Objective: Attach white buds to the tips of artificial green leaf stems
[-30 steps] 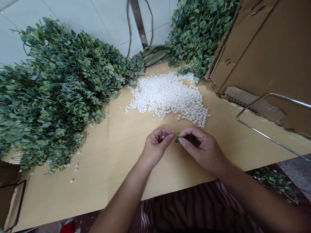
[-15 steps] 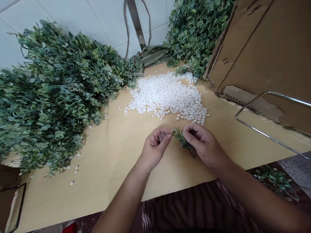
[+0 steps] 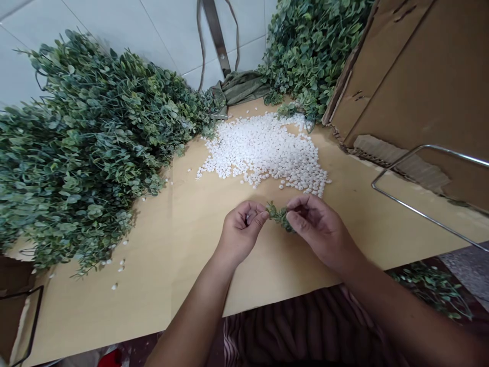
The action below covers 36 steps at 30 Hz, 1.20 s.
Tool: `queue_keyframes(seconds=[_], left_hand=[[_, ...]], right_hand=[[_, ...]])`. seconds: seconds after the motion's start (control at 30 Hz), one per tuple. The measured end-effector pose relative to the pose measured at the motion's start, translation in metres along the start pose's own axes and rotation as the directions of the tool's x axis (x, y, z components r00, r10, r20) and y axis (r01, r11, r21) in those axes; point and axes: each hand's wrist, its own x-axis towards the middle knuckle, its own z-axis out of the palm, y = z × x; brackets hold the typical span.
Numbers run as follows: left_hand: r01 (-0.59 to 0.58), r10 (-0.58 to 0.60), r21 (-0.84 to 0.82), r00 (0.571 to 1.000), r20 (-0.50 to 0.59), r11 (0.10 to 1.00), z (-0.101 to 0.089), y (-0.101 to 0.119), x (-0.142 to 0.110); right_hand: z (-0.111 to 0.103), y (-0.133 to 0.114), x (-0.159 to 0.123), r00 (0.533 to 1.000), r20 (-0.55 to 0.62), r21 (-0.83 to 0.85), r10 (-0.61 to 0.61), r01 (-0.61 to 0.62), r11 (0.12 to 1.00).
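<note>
Between my two hands is a small sprig of artificial greenery (image 3: 280, 216). My left hand (image 3: 244, 228) pinches its left tip between thumb and forefinger, the other fingers curled in; something small and pale shows inside that curl. At the sprig's other side, my right hand (image 3: 319, 224) is closed on it with thumb and fingertips. Just beyond my hands lies a spread heap of small white plastic pieces (image 3: 263, 150) on the tan tabletop (image 3: 198, 244).
A big pile of leafy artificial stems (image 3: 99, 153) fills the left side, and another bunch (image 3: 309, 51) stands at the back. A cardboard box (image 3: 412, 76) and a metal wire frame (image 3: 405, 201) are on the right. More greenery (image 3: 431, 288) lies below the table edge.
The sprig has turned and now lies more level between my hands, its lower stems no longer hanging in sight. My left hand has shifted slightly left; the view has moved a little.
</note>
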Motion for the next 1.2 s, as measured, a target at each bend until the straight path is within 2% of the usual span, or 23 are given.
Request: queue_keyframes(seconds=[0.07, 0.13, 0.2, 0.23, 0.33, 0.43, 0.53, 0.63, 0.77, 0.83, 0.87, 0.93, 1.03, 1.1, 1.2], left_hand=[[-0.005, 0.005, 0.022, 1.0, -0.001, 1.0, 0.0, 0.0, 0.0], [-0.023, 0.023, 0.046, 1.0, 0.012, 0.999, 0.0, 0.001, -0.001], [-0.036, 0.034, 0.059, 0.999, 0.029, 0.998, 0.001, 0.002, -0.002], [-0.033, 0.03, 0.058, 0.999, 0.043, 0.998, 0.001, 0.002, -0.003], [-0.012, 0.009, 0.052, 0.998, 0.066, 0.999, 0.0, 0.003, -0.003], [0.008, -0.01, 0.06, 1.0, 0.024, 0.998, -0.002, 0.003, -0.003], [0.047, -0.047, 0.047, 0.999, -0.009, 0.998, -0.002, 0.003, -0.001], [0.076, -0.076, 0.032, 0.997, -0.012, 0.997, -0.004, 0.002, 0.001], [0.1, -0.1, 0.014, 0.995, -0.028, 0.995, -0.005, -0.001, 0.004], [0.106, -0.106, -0.017, 0.994, -0.037, 0.994, -0.006, -0.001, 0.005], [0.113, -0.115, -0.041, 0.993, -0.039, 0.993, -0.006, 0.0, 0.005], [0.137, -0.142, -0.123, 0.989, -0.03, 0.983, -0.006, 0.001, 0.005], [0.201, -0.202, -0.304, 0.979, 0.03, 0.931, -0.009, 0.004, 0.006], [0.259, -0.247, -0.396, 0.965, 0.081, 0.881, -0.012, 0.005, 0.006], [0.299, -0.283, -0.436, 0.954, 0.104, 0.849, -0.016, 0.005, 0.006]], right_hand=[[0.001, 0.001, -0.001, 0.99, 0.02, -0.196, -0.143, 0.144, 0.97], [0.002, 0.002, -0.001, 0.959, 0.06, -0.384, -0.277, 0.279, 0.881], [0.002, 0.004, 0.001, 0.932, 0.114, -0.449, -0.343, 0.356, 0.82], [0.002, 0.004, 0.002, 0.93, 0.141, -0.439, -0.341, 0.367, 0.82], [-0.001, 0.004, 0.004, 0.957, 0.175, -0.348, -0.23, 0.279, 0.895], [-0.003, 0.002, 0.006, 0.987, 0.135, -0.207, -0.085, 0.112, 0.972], [-0.003, 0.001, 0.007, 0.995, 0.094, -0.066, -0.018, 0.024, 0.998], [-0.003, -0.001, 0.007, 1.0, -0.002, -0.009, -0.019, 0.019, 1.0], [-0.009, -0.009, 0.008, 0.974, -0.22, 0.042, -0.045, 0.055, 0.998], [-0.01, -0.013, 0.008, 0.967, -0.239, 0.018, -0.092, 0.099, 0.995], [-0.009, -0.014, 0.007, 0.973, -0.195, -0.022, -0.128, 0.126, 0.992], [-0.005, -0.015, 0.006, 0.974, -0.014, -0.144, -0.227, 0.223, 0.964], [0.004, -0.009, 0.003, 0.903, 0.29, -0.333, -0.317, 0.406, 0.851], [0.007, -0.004, 0.004, 0.879, 0.372, -0.417, -0.299, 0.446, 0.792], [0.007, 0.001, 0.007, 0.888, 0.38, -0.472, -0.259, 0.427, 0.771]])
